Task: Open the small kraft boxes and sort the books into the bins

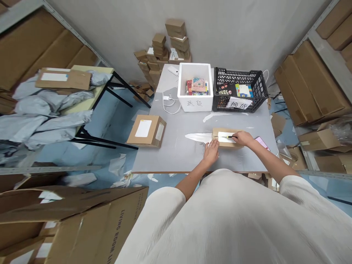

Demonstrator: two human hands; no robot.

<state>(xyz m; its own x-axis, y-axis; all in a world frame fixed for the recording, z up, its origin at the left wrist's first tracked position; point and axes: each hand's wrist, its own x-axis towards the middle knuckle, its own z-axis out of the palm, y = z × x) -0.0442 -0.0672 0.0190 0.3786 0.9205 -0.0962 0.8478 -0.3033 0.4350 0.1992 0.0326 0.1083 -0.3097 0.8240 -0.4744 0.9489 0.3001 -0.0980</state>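
Observation:
A small cardboard box (227, 145) with a white label on top lies near the front of the grey table. My left hand (211, 152) grips its left front corner, fingers on the top edge and thumb toward the left end. Closed around a slim utility knife (230, 137) with a black and yellowish body, my right hand (242, 138) is over the right part of the box. The knife's tip points left across the label, toward the taped end near my left fingers. A pink-screened phone (262, 143) lies right of the box, partly behind my right forearm.
At the table's (176, 146) left edge sits another labelled carton (145, 131). A white foam box (195, 103) and a black crate (239, 104), both holding booklets, stand at the back. A white cable (172, 110) lies beside them. Grey parcels (52, 106) cover a side table.

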